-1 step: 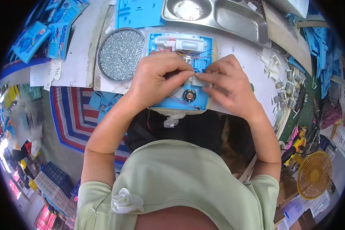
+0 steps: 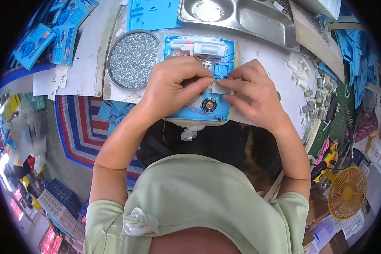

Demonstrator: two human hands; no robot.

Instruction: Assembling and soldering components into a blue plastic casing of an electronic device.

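Worktop (image 2: 258, 44) white, scuffed; blue casing (image 2: 221, 106) at its near edge, clock centre. Left hand (image 2: 173, 82) at nine, thumb and forefinger tips pressed together, anything between them too small to tell. Right hand (image 2: 255, 91) at three, fingers bent, thumb spread apart. Screw-filled bowl (image 2: 109, 67) at ten, steel tray (image 2: 264, 27) at one, white plastic pieces (image 2: 299, 73) at three. Beyond: striped sheet (image 2: 72, 131) at eight, yellow fan (image 2: 347, 193) at four.

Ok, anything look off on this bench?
Two mild oddities: a thin red wire dangles below the near edge of the blue case, where it might snag, and small white parts lie scattered beyond the right hand, not in a container. No obvious damage.
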